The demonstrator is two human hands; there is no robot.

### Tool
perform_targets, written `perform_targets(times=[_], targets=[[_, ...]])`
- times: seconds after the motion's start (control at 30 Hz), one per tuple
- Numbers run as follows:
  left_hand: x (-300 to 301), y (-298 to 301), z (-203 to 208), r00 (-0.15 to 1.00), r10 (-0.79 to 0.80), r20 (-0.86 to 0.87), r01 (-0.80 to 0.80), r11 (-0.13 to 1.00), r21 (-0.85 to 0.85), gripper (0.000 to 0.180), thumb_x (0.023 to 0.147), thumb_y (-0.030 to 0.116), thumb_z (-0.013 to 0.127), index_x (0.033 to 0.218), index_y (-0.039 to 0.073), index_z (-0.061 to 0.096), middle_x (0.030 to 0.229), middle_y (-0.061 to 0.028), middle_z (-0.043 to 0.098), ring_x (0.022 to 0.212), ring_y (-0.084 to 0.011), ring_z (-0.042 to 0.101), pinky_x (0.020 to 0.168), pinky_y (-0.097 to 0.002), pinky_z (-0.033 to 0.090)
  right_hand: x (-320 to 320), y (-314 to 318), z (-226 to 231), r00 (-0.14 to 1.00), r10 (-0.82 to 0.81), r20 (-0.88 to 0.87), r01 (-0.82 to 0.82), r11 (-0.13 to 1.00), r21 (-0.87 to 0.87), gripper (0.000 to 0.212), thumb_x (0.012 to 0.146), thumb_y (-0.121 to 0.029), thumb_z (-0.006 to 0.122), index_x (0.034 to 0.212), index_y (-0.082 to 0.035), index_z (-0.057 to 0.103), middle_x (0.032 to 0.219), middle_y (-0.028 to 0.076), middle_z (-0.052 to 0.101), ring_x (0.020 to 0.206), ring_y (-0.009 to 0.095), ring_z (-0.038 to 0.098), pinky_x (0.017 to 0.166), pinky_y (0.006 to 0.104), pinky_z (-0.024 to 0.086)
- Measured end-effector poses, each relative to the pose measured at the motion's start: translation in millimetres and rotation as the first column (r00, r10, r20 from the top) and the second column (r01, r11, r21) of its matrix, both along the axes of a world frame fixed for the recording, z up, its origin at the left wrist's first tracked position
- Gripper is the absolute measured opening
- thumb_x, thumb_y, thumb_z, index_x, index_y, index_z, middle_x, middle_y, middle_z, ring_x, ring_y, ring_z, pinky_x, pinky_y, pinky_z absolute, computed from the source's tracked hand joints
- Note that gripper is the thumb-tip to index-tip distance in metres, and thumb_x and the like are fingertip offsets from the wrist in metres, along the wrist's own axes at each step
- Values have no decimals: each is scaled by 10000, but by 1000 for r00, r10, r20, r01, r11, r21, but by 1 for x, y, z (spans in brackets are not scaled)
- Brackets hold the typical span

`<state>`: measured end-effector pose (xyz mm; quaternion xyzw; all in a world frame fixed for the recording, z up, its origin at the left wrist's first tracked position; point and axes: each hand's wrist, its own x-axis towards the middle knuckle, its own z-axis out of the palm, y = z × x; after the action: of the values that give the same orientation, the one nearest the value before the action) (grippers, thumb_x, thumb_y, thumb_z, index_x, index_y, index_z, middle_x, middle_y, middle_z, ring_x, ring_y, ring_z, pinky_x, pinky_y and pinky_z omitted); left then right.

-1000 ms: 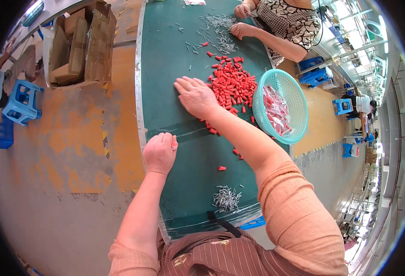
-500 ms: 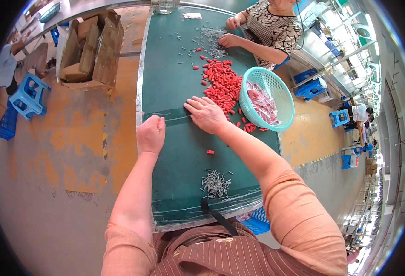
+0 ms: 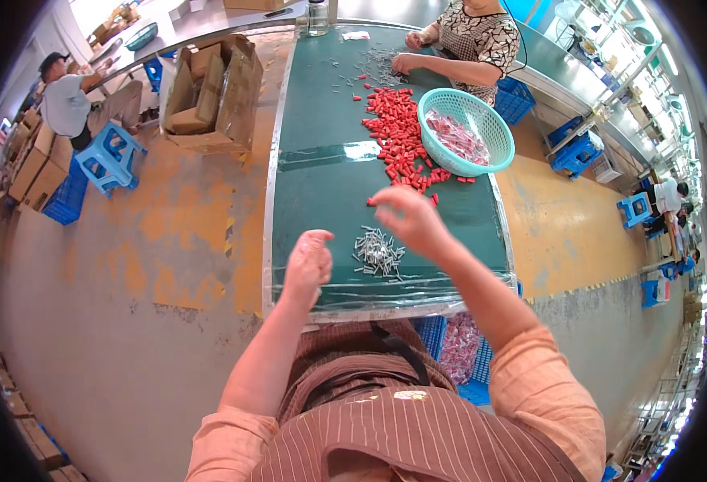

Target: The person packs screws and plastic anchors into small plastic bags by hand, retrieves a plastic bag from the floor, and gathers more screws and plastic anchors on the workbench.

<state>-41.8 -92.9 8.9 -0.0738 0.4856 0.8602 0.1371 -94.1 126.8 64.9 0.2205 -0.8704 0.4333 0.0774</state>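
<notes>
Over the near left part of the green table (image 3: pixel 309 205), my left hand (image 3: pixel 309 261) is closed in a fist. Whatever it may hold is hidden inside the fingers. My right hand (image 3: pixel 413 221) hovers just beyond and right of a small pile of grey metal pins (image 3: pixel 379 255), fingers bent and apart, slightly blurred. No object shows in it. One red piece (image 3: pixel 372 202) lies right by its fingertips. Farther off is a large heap of small red sleeve-like pieces (image 3: pixel 391 120). A mint-green basket (image 3: pixel 494 153) beside the heap contains clear bags of red pieces (image 3: pixel 456 138).
Across the table a co-worker's hands (image 3: pixel 405 60) handle more metal pins (image 3: pixel 377 68). A glass jar (image 3: pixel 317 18) stands at the far left corner. Left of the table are a cardboard box (image 3: pixel 237 104) and a blue stool (image 3: pixel 111 157). A blue crate (image 3: pixel 482 365) sits below the near edge.
Both my hands have drawn back toward me. The right has left the table beside the red heap and is now by the near metal pins. The head view has shifted too.
</notes>
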Motion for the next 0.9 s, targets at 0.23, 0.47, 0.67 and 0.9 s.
perform_targets(times=[0.23,0.47,0.67,0.9], targets=[[68,58,20,981,-175,85,172,984,46,418,980,407,406,1282,119,430,735,48,422,524,-29,338,405,-173,240,110,-25,-44,972,17,233,40,970,-239,217,782,-163,675,921,-15,601,931,141,595,898,283,571,792,361,452],[85,77,13,953,-297,66,280,941,189,350,994,322,400,1267,106,439,767,16,492,445,-25,300,363,-172,245,124,12,-61,865,113,489,185,835,-518,135,885,-101,582,900,25,629,796,26,617,756,83,550,686,232,444],[80,85,8,984,-155,90,148,986,82,153,959,208,509,1059,98,545,773,6,542,434,-15,318,364,-172,244,129,18,-58,863,35,503,290,782,-552,120,889,-90,576,902,21,620,807,22,623,767,72,554,694,227,451],[67,71,5,996,-72,48,73,997,-22,109,957,191,510,994,89,525,715,10,535,436,-21,323,371,-177,234,116,-3,-62,825,154,544,296,702,-648,82,861,-88,597,869,-6,599,808,9,615,766,72,552,724,227,447]])
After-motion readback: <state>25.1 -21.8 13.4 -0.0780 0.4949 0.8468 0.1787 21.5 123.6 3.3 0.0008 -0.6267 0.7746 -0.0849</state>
